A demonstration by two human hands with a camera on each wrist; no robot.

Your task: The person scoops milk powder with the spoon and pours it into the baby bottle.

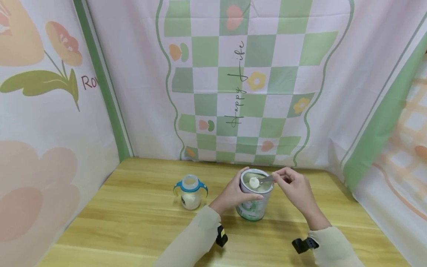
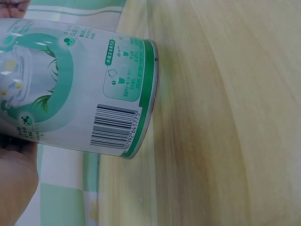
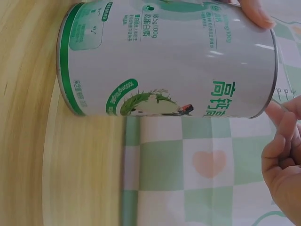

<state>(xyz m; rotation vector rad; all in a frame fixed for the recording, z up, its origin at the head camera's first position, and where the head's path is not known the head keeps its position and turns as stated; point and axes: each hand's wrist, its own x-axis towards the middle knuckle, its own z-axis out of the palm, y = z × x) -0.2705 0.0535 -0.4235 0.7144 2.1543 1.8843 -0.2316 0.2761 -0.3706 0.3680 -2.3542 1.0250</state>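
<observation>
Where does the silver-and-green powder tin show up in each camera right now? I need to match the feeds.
Head: the round silver-and-green metal powder tin stands low, right of centre, gripped by the left hand.
Left wrist: tin fills the upper left, lying sideways, barcode showing.
Right wrist: tin spans the top, sideways.
Shared landmark: the light wooden table.

On the table (image 1: 133,207) the tin (image 1: 255,207) stands between the left hand (image 1: 233,194) at its left side and the right hand (image 1: 295,189) at its right, a scoop (image 1: 258,181) over its open mouth, the bottle (image 1: 190,191) further left.
</observation>
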